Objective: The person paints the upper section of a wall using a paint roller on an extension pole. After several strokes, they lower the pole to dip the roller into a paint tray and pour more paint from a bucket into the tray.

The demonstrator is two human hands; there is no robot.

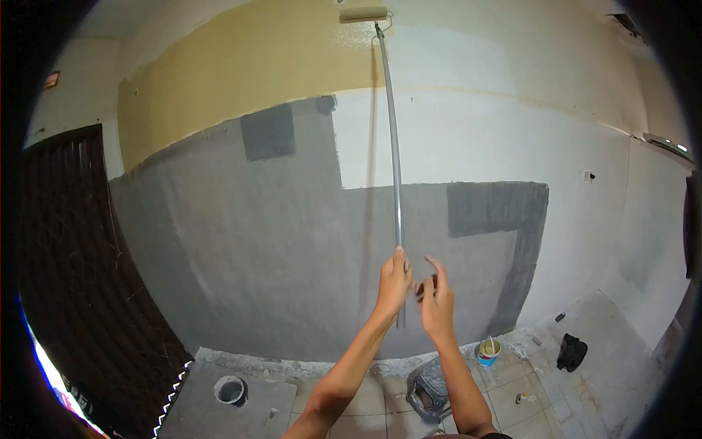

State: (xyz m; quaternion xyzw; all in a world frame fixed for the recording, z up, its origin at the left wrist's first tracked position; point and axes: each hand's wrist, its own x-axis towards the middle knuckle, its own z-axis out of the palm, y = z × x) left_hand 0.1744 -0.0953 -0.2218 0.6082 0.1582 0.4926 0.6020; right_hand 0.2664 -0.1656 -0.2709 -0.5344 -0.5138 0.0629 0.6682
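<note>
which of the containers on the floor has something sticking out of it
The small blue-and-white paint tub at the right, by the wall base: a stick-like handle pokes from it. The grey round bucket at the left looks plain-topped, and the dark patterned bucket sits below the hands.

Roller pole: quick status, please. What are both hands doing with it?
Left hand gripping roller pole. Right hand beside it, fingers loose, not clearly gripping. Roller high against the yellow band. Nothing blocking the pole.
</note>
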